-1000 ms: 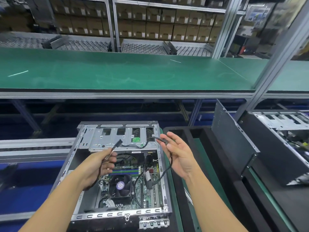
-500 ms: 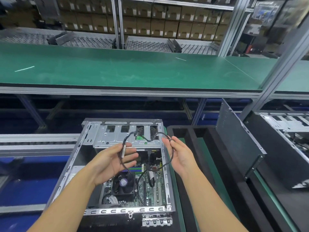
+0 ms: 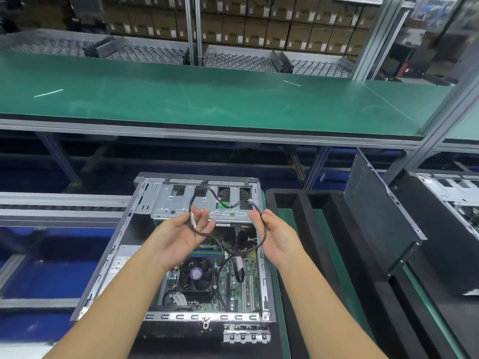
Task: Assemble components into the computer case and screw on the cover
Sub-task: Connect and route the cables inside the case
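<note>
An open grey computer case (image 3: pixel 121 244) lies flat in front of me, with its motherboard (image 3: pixel 243 283), a black CPU fan (image 3: pixel 197 274) and a silver drive cage (image 3: pixel 176 203) exposed. Above the case, a thin black cable (image 3: pixel 263 237) runs in a loop between both hands. My left hand (image 3: pixel 181 235) is palm up and pinches the cable near a small white tag. My right hand (image 3: pixel 276 235) is palm up too, with the cable caught between thumb and fingers. The cable's far end lies over the drive cage.
A dark cover panel (image 3: pixel 375 216) leans upright to the right, against a second open case (image 3: pixel 456 203). Black foam trays (image 3: pixel 298 211) sit between the two cases. A long green bench (image 3: pixel 207 99) runs across behind, with shelves of cardboard boxes (image 3: pixel 259 24) beyond it.
Both hands have gathered the cable into a rounder loop and drawn closer together over the drive cage. The cable's connector end, earlier sticking up from my left hand, now lies back in the loop.
</note>
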The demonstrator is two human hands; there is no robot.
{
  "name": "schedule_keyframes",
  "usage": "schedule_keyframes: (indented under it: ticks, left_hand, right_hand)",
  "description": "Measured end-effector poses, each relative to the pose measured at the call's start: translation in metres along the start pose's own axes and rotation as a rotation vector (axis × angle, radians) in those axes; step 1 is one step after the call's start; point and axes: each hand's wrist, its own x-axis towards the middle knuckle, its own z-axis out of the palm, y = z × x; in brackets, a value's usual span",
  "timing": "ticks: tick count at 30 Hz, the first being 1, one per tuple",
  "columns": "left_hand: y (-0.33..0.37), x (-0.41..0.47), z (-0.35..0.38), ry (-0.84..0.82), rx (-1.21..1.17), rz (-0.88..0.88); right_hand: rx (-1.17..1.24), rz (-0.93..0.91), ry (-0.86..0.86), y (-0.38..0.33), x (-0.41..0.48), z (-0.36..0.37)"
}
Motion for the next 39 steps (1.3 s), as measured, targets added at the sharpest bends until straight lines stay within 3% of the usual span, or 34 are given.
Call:
schedule_keyframes:
  ticks: [8,13,19,27,39]
  left_hand:
    - [0.003,0.000,0.009,0.080,-0.199,0.040]
    - [0.003,0.001,0.006,0.093,-0.181,0.025]
    - [0.003,0.004,-0.006,0.073,0.046,0.073]
    - [0.000,0.008,-0.011,0.079,-0.008,0.061]
    - [0.002,-0.006,0.004,0.049,-0.203,-0.052]
  right_hand:
    - [-0.100,-0.019,-0.027,0.012,-0.005,0.008]
    - [-0.089,-0.005,-0.075,0.015,-0.007,0.010]
    - [-0.033,-0.200,-0.237,0.012,-0.005,0.009]
    - [-0.199,-0.357,-0.401,0.010,-0.015,0.015]
    - [-0.064,-0.158,-0.263,0.005,-0.027,0.027]
